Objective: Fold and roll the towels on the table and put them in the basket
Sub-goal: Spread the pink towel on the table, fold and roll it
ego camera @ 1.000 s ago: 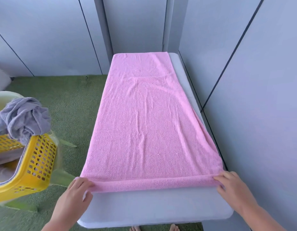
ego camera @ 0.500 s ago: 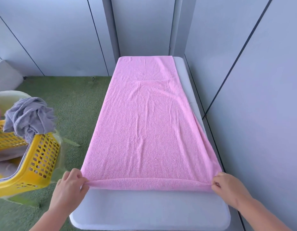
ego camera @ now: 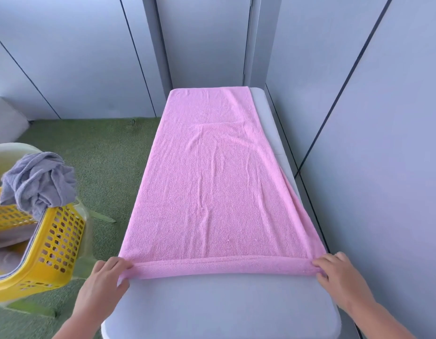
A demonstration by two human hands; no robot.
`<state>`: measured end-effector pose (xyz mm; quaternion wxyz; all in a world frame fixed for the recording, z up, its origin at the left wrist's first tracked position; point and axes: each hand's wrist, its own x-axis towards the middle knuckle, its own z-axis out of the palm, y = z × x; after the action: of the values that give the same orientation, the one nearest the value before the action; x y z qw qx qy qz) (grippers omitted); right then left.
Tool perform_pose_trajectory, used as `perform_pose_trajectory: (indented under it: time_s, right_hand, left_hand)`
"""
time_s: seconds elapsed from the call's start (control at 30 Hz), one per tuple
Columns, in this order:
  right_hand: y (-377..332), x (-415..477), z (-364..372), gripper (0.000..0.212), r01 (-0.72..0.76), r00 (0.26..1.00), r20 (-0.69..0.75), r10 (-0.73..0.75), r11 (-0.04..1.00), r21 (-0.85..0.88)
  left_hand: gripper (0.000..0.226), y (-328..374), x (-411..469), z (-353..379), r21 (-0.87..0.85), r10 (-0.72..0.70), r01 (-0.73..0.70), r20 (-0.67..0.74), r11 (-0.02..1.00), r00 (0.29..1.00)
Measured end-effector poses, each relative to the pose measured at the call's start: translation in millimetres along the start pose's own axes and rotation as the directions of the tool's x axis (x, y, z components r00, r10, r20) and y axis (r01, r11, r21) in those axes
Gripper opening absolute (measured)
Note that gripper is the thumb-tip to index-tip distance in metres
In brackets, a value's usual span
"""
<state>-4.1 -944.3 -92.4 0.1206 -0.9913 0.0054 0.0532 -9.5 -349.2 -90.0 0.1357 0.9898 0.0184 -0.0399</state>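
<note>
The pink towel [ego camera: 212,192] lies flat along the table [ego camera: 224,307], reaching from the far end to the near third. A second layer shows along its right side, so the folding looks done. Its near edge is turned over into one thin roll. The left hand [ego camera: 105,282] pinches the left end of that roll and the right hand [ego camera: 339,272] pinches the right end, fingers curled over the top. By my reading the rolling has only begun: almost the whole length is left to roll, and then the towel has to go in the basket [ego camera: 53,245]. The yellow basket sits left of the table, with a crumpled grey towel [ego camera: 38,179] hanging over its rim, unrolled.

The table is pale, smooth and round-cornered. The floor [ego camera: 102,155] is green turf, and grey wall panels [ego camera: 383,143] close off the far and right sides.
</note>
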Motion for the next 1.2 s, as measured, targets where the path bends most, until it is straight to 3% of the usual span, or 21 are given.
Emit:
perform_pose_trajectory:
  time_s: [0.1,0.17,0.27,0.37,0.5,0.57,0.67,0.83,0.93,1.07,1.2]
  right_hand:
    - [-0.9,6.5,-8.4,0.013,-0.011,0.997,0.073,0.015,0.998,-0.060]
    - [0.7,9.5,-14.0,0.007,0.025,0.992,0.122,-0.011,0.993,-0.113]
    - [3.8,12.2,-16.0,0.016,0.047,0.991,0.133,-0.030,0.991,-0.127]
    - [2.3,16.1,-13.2,0.028,0.006,0.997,0.078,0.001,0.996,-0.094]
    - [-17.9,18.5,-10.1,0.008,0.090,0.993,-0.070,-0.092,0.995,-0.031]
    - [-44.2,23.5,-3.4,0.029,0.153,0.985,-0.083,-0.153,0.988,0.001]
    - [-98.9,39.8,19.2,0.054,0.237,0.971,0.014,-0.238,0.970,0.046]
    - [-155.3,59.8,60.1,0.063,0.373,0.924,0.101,-0.369,0.927,-0.027]
    - [-137.7,61.7,54.9,0.057,0.383,0.923,0.070,-0.378,0.920,-0.082]
    - [-60.7,52.1,37.4,0.055,0.287,0.958,0.021,-0.287,0.948,-0.135]
    - [-38.4,50.4,32.9,0.054,0.283,0.959,0.034,-0.282,0.945,-0.166]
  left_hand:
    - [0.025,-7.1,5.1,1.0,0.015,0.045,-0.045,-0.011,0.999,0.999]
    - [0.002,-11.9,4.8,0.0,0.049,0.118,-0.116,-0.040,0.992,0.992]
    - [0.030,-14.5,6.0,-0.1,0.095,0.116,-0.110,-0.063,0.989,0.991]
    - [0.034,-9.5,11.1,1.2,0.129,0.051,-0.039,-0.095,0.991,0.994]
    - [0.037,15.1,16.7,1.7,0.109,0.012,-0.002,-0.091,0.994,0.996]
    - [0.042,48.0,19.4,10.4,0.083,0.074,-0.070,-0.056,0.994,0.996]
    - [0.047,122.3,26.4,39.9,-0.003,0.221,-0.221,0.033,0.975,0.975]
    - [0.052,206.2,41.7,83.6,-0.068,0.350,-0.345,0.121,0.936,0.929]
    - [0.051,185.2,52.7,84.3,-0.007,0.371,-0.371,0.082,0.929,0.925]
    - [0.053,116.8,54.9,64.5,0.085,0.274,-0.277,0.041,0.957,0.961]
    - [0.055,97.3,54.5,55.0,0.106,0.200,-0.211,0.107,0.972,0.974]
